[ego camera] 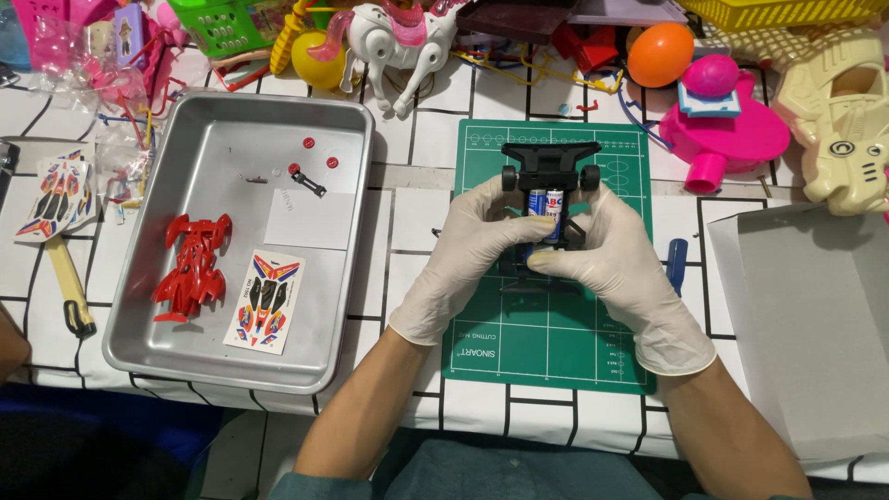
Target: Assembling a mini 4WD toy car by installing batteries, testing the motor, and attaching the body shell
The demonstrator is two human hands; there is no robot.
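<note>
A small black toy car chassis (550, 165) with black wheels rests over a green cutting mat (546, 343). Two blue and white batteries (546, 204) sit side by side in its middle. My left hand (468, 255), in a white glove, grips the chassis from the left, thumb pressing beside the batteries. My right hand (616, 264), also gloved, holds the chassis from the right, its fingers curled under the near end. The rear part of the chassis is hidden by my fingers.
A metal tray (139, 306) at left holds a red car body shell (193, 267), a sticker sheet (265, 302), a white paper and small red and black parts. Toys crowd the far edge: a white unicorn (398, 46), an orange egg (659, 54), a pink toy (722, 130). A grey box (815, 315) sits right; a blue-handled tool (677, 264) lies by the mat.
</note>
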